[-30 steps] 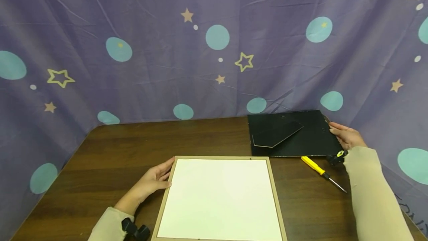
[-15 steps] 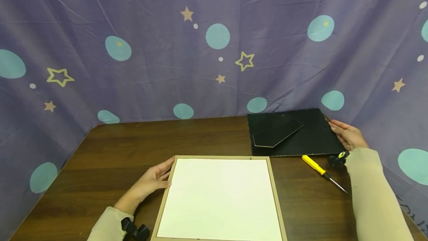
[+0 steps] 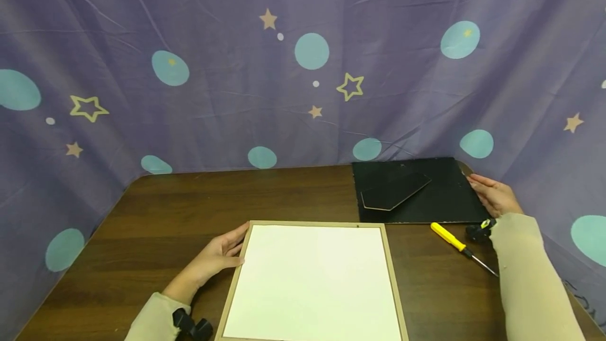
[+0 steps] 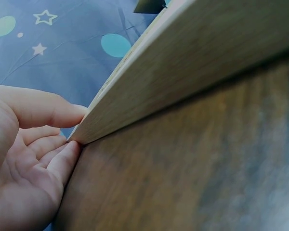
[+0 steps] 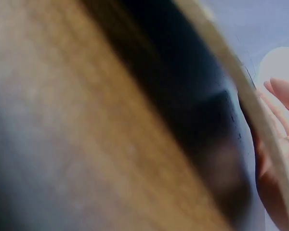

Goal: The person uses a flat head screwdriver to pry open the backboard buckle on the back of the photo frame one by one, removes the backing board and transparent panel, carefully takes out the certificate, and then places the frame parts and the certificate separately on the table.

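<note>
A light wooden picture frame with a white panel inside it lies at the front of the table. My left hand rests against the frame's left side near the far corner, with fingertips touching the wood edge in the left wrist view. At the back right lies a black backing board, its easel stand folded on top. My right hand is at the board's right edge with loose fingers. The right wrist view is blurred, with the fingers beyond a pale edge.
A yellow-handled screwdriver lies between the black board and my right sleeve, its tip beside the sleeve. Brown wood table stretches left of the frame. A purple patterned curtain hangs behind and at both sides.
The right side of the black board has sunk slightly toward the table. The right hand's fingers sit a little looser at its edge. The left hand and the picture frame have not moved.
</note>
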Tool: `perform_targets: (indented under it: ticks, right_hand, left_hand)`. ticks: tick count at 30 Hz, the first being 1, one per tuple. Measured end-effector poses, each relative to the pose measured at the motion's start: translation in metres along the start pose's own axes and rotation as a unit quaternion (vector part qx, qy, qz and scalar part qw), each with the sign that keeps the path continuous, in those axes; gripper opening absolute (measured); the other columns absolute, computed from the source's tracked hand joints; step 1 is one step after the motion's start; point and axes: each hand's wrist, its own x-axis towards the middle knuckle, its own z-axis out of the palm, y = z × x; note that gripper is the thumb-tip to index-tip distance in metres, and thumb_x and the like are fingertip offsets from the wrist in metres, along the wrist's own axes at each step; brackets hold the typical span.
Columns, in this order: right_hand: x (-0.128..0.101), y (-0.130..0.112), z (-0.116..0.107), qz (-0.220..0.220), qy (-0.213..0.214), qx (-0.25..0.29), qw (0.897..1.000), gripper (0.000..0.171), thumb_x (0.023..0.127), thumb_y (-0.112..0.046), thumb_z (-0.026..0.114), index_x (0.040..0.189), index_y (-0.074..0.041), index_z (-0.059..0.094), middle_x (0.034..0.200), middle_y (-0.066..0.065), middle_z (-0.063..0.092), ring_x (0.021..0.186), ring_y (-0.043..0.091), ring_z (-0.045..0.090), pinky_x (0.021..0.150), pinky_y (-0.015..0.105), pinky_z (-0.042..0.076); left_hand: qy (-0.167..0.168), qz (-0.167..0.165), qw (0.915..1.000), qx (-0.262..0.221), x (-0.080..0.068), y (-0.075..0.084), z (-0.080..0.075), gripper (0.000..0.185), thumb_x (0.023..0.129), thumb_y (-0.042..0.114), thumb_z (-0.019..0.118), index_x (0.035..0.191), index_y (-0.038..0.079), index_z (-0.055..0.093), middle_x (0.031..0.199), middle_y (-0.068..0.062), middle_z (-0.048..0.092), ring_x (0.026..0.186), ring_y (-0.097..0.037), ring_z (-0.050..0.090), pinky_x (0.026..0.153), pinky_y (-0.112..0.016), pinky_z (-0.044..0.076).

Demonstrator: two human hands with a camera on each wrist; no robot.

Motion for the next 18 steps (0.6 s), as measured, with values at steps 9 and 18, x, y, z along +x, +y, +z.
perform_targets:
  ticks: [9,18]
  right_hand:
    - [0.0031,0.0009,0.0014,0.018,0.004,0.024,1.000,0.035,0.092,0.007,0.051,0.089,-0.019,0.075,0.092,-0.008,0.072,0.087,-0.002,0.064,0.081,0.009,0.049]
    - [0.0067,-0.0025,0.0020,0.003,-0.004,0.027,1.000,0.043,0.094,0.010,0.041,0.087,-0.015,0.075,0.088,-0.005,0.072,0.084,0.002,0.066,0.075,0.012,0.052]
  left_hand:
    - [0.003,0.003,1.0000,0.005,-0.0008,-0.0001,-0.0017,0.081,0.082,-0.005,0.064,0.146,-0.010,0.014,0.152,-0.027,0.009,0.136,-0.042,0.010,0.101,-0.008,0.032]
    - [0.002,-0.001,1.0000,0.003,0.0003,0.0005,0.0009,0.082,0.081,-0.004,0.064,0.146,-0.011,0.014,0.152,-0.027,0.010,0.136,-0.041,0.011,0.101,-0.009,0.031]
